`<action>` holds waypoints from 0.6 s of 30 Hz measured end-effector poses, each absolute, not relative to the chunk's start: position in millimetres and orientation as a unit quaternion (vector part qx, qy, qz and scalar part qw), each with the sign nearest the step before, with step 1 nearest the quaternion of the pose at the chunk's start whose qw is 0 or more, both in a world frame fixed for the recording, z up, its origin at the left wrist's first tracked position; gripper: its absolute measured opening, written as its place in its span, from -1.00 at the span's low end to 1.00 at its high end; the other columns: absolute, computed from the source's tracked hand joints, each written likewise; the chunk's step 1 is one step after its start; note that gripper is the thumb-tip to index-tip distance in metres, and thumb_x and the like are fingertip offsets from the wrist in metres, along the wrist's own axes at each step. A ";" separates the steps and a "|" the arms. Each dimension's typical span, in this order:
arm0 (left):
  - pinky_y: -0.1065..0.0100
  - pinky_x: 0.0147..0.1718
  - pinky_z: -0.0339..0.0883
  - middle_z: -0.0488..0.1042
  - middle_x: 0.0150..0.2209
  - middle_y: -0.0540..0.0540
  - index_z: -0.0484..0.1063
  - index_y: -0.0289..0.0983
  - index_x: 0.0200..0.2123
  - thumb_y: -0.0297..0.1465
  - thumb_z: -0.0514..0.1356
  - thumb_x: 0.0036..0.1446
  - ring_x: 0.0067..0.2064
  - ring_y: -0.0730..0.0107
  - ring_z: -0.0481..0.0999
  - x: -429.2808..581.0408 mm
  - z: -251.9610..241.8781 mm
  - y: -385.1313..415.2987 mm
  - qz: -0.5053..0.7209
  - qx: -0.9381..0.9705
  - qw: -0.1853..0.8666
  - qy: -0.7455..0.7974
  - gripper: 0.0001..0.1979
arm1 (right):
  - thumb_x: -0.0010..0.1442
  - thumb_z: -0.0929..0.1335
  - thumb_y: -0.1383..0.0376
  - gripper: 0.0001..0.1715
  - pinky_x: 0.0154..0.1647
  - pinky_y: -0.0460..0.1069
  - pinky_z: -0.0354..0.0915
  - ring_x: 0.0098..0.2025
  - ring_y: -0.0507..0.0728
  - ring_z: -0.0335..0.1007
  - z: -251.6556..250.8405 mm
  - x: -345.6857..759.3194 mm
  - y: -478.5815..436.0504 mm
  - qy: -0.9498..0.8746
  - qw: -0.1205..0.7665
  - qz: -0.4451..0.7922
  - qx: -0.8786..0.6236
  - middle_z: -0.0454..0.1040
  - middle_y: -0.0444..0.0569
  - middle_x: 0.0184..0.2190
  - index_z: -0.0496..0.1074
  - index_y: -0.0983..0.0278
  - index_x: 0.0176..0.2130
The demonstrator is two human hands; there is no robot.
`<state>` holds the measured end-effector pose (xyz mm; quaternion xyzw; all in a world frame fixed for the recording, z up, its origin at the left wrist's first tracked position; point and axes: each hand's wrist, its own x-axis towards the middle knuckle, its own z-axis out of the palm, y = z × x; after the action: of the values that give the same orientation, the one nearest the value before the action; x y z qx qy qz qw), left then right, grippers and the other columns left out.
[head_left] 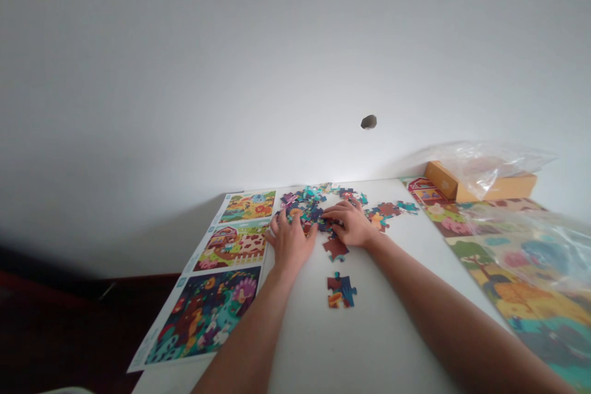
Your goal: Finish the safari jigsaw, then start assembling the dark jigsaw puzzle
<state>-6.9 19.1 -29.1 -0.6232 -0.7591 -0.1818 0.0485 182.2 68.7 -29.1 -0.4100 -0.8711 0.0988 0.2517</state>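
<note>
one white table point(305, 351); reference sheet point(207, 311) left of jigsaw pile point(310, 195). left hand point(293, 241), right hand point(354, 223) at pile, both loosely spread; i can't tell if either pinches anything. i'd sift overlaps gently, keeping lone jigsaw piece point(341, 291) apart on near side.

A plain pale wall point(286, 74) rises behind the white counter point(364, 351), with one ragged dark hole point(369, 122) in it. Along the counter's left side I see a printed sheet point(221, 255) showing three cartoon scenes, the lowest one darkest. Over on the right, a farm picture point(434, 203) lies beyond a second picture point(530, 295) with a green tree. An orange box point(501, 188) sits on the farm picture, clear crinkled plastic point(480, 163) draped across it, and more see-through film point(545, 246) covers part of the pictures nearer me. The floor point(55, 326) at left is dark.
</note>
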 end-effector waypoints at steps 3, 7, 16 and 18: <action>-0.28 0.17 0.11 0.24 0.28 -0.34 0.43 -0.18 0.17 -0.06 0.13 0.22 0.29 -0.20 0.15 -7.3 -28.7 19.6 -0.179 -0.605 0.063 -0.773 -0.47 | 0.21 0.37 0.25 -0.76 0.29 0.31 -0.14 0.04 0.25 0.34 -27.0 180.6 68.7 -0.851 0.259 0.087 -0.448 0.59 -0.03 -0.10 0.58 0.14 -0.13; -0.30 0.17 0.11 0.18 0.34 -0.26 0.44 -0.07 0.18 -0.07 0.16 0.20 0.31 -0.22 0.13 -7.5 -28.7 18.7 -0.177 -0.624 0.050 -0.759 -0.49 | 0.22 0.39 0.16 -0.81 0.26 0.28 -0.07 0.01 0.25 0.33 -25.2 179.3 69.3 -0.823 0.263 0.066 -0.499 0.56 -0.01 -0.25 0.58 0.19 -0.30; -0.29 0.22 0.07 0.29 0.32 -0.06 0.49 0.04 0.12 -0.08 0.17 0.21 0.32 -0.17 0.12 -9.4 -30.5 16.3 -0.176 -0.725 0.001 -0.666 -0.57 | 0.17 0.32 0.30 -0.79 0.29 0.37 -0.13 0.04 0.28 0.29 -24.6 179.0 69.1 -0.755 0.273 0.012 -0.596 0.50 0.06 -0.10 0.55 0.20 -0.23; -0.28 0.23 0.06 0.30 0.32 -0.06 0.49 0.03 0.12 -0.10 0.17 0.21 0.32 -0.17 0.12 -8.2 -28.6 15.7 -0.177 -0.722 -0.004 -0.669 -0.57 | 0.13 0.28 0.39 -0.57 0.32 0.47 -0.30 0.12 0.31 0.25 -25.0 180.8 69.6 -0.725 0.289 0.000 -0.626 0.47 0.08 0.04 0.51 0.16 -0.03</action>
<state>-8.2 15.7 -28.6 -0.7215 -0.6694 -0.1769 -0.0044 180.8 69.6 -25.0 -0.6255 -0.7249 0.0001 0.2885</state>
